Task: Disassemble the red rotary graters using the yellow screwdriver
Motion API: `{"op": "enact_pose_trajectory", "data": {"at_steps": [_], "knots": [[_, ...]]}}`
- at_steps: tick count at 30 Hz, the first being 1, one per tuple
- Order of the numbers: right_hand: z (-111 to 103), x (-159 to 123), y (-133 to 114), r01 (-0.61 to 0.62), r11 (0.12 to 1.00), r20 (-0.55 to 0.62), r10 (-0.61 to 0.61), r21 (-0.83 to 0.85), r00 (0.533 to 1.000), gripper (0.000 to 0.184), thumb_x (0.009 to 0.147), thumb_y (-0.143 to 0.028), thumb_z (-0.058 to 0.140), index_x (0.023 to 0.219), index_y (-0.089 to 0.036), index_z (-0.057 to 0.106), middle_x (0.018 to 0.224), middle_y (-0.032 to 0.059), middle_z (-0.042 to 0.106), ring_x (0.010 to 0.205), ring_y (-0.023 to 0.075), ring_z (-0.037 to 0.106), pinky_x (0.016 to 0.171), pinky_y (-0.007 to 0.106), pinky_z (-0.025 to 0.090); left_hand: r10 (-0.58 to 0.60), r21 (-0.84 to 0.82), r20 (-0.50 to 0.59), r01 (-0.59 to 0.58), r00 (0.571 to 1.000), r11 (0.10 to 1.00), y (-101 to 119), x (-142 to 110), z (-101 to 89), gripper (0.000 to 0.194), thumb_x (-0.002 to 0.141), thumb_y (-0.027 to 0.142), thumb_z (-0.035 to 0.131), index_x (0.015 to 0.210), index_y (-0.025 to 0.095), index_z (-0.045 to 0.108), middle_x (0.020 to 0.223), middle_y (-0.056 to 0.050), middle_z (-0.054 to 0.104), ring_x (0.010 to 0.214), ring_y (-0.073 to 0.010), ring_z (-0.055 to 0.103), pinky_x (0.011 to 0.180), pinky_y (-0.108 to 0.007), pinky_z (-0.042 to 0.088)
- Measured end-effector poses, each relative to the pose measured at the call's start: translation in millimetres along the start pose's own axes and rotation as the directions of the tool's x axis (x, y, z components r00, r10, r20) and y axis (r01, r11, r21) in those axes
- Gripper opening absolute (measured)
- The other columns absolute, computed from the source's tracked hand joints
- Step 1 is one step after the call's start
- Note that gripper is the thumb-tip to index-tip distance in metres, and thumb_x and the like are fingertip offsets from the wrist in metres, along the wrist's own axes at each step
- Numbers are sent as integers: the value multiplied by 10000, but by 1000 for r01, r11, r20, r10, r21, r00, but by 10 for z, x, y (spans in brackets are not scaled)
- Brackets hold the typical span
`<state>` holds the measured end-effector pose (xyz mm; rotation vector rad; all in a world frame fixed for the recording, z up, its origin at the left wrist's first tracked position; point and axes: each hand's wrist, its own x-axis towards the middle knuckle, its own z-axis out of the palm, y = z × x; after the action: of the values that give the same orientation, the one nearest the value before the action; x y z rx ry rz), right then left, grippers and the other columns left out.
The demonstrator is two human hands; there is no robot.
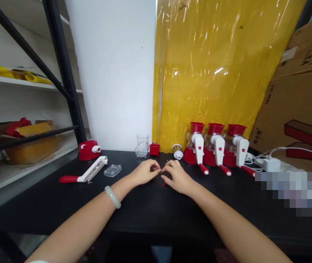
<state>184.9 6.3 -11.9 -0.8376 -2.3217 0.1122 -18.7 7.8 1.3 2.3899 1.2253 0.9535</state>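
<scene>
A: By what is the scene filled?

B: By a black table (134, 215), on which three red-and-white crank machines (220, 150) are lined up between two and three o'clock of the hands.

A: And opposite?

B: At nine o'clock, a loose crank arm (91, 170) is laid, its red grip pointed outward.

A: How are the hands placed?

B: The left hand (147, 171) and right hand (178, 176) are set almost fingertip to fingertip at mid-table. The left is curled, thumb bent in toward the fingers; the right is half bent, thumb parted from forefinger. Whether anything is gripped by either cannot be told.

A: What is found beyond them?

B: A patterned drum with white ends (177, 151), left at one o'clock.

A: And the smallest item?

B: A red sliver (164, 184), partly covered, is seen at six o'clock from the fingertips, just below the right thumb. The right hand is nearer; the visible long axis is tilted from seven toward one o'clock. Contact cannot be confirmed.
</scene>
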Motion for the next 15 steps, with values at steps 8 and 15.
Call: {"op": "enact_pose_trajectory", "data": {"at_steps": [8,15], "knots": [[-439,324,93,-259,965,-412,250,34,876,271,856,-358,545,1073,-202,588,1080,121,503,1059,282,458,975,474,375,84,170,74,-96,994,981,85,-41,-11,154,848,289,561,902,177,653,901,-67,664,833,-184,622,770,-304,479],[-1027,812,646,-497,867,-711,367,27,600,525,758,-409,607,1219,-197,470,1254,156,358,1213,352,337,1016,544,281,109,174,130,-131,986,976,161,-53,-18,167,865,304,550,924,186,652,922,-66,658,858,-185,615,786,-302,475]]}}
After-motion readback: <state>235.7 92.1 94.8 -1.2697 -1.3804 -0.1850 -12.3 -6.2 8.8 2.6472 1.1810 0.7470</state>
